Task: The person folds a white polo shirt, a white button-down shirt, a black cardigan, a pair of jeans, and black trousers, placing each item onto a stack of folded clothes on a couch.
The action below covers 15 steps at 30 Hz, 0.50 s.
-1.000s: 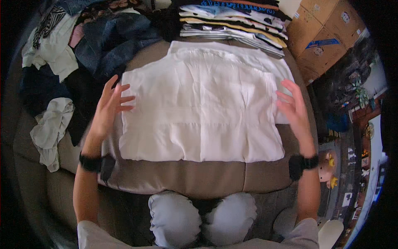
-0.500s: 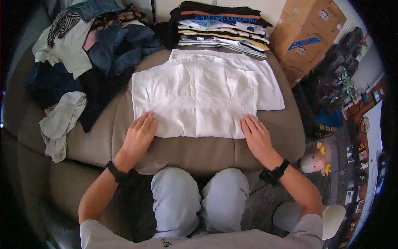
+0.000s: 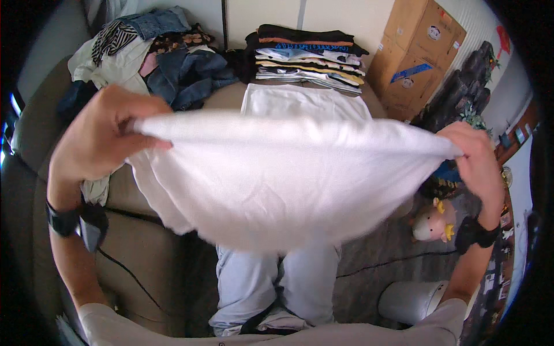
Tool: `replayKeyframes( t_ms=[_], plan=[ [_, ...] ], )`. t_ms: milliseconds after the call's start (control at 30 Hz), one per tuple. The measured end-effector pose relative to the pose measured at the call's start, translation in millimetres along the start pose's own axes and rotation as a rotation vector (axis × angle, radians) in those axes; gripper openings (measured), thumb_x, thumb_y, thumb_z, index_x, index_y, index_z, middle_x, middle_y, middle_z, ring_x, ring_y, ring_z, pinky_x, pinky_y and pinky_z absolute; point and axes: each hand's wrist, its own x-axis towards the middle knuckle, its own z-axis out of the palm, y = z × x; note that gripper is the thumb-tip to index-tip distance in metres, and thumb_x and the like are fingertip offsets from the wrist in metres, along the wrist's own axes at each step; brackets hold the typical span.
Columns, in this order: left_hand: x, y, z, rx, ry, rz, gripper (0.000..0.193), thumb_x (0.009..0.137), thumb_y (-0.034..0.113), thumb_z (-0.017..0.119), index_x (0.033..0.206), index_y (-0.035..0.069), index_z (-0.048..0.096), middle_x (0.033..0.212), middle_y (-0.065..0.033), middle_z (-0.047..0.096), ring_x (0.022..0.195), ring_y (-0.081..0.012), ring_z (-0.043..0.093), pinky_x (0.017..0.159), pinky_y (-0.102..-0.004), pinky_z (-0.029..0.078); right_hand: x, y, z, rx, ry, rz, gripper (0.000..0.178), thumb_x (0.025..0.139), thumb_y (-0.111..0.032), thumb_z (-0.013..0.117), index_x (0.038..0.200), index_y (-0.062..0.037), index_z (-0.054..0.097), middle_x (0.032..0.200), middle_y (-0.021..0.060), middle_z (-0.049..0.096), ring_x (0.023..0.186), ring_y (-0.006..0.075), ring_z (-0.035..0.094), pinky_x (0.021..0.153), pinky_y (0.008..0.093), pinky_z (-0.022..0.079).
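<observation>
A white garment point(image 3: 277, 179) is stretched in the air between my two hands, above my knees, and its lower part hangs in a curved sag. Its kind is hard to tell in this blurred pose. At the left, my left hand point(image 3: 115, 130) pinches one end of its upper edge. The opposite end is gripped by my right hand point(image 3: 470, 153). Behind it a second white piece of clothing point(image 3: 306, 101) lies flat on the brown sofa point(image 3: 130, 187), its near part covered by the raised cloth.
A neat stack of folded clothes point(image 3: 309, 57) sits at the sofa's back. Loose clothes point(image 3: 190, 72) are heaped at the far left. Cardboard boxes point(image 3: 415, 63) stand back right. A plush toy point(image 3: 433, 222) and a white bin point(image 3: 410, 300) are on the floor at right.
Both hands have lifted the white garment off the sofa and spread farther apart, pulling its edge taut. The other white piece has stayed on the sofa.
</observation>
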Motion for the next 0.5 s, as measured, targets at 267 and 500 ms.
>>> replayKeyframes(
  t_ms=[267, 500],
  plan=[
    [124, -41, -3, 0.095, 0.201, 0.054, 0.035, 0.088, 0.019, 0.071, 0.116, -0.001, 0.066, 0.099, -0.0126, 0.070, 0.086, -0.0173, 0.068, 0.086, -0.0308, 0.055, 67, 97, -2, -0.094, 0.028, 0.213, 0.030, 0.083, 0.004, 0.049, 0.109, 0.0042, 0.063, 0.094, 0.0236, 0.067, 0.088, 0.0361, 0.067, 0.082, 0.0376, 0.051],
    [217, -109, 8, 0.169, 0.537, 0.135, 0.028, 0.092, 0.010, 0.065, 0.118, 0.000, 0.064, 0.100, -0.0127, 0.071, 0.091, -0.0180, 0.068, 0.085, -0.0315, 0.055, 133, 186, 28, -0.358, 0.363, 0.108, 0.043, 0.081, 0.008, 0.048, 0.119, -0.0018, 0.064, 0.104, 0.0229, 0.067, 0.099, 0.0385, 0.066, 0.090, 0.0421, 0.050]
  ],
)
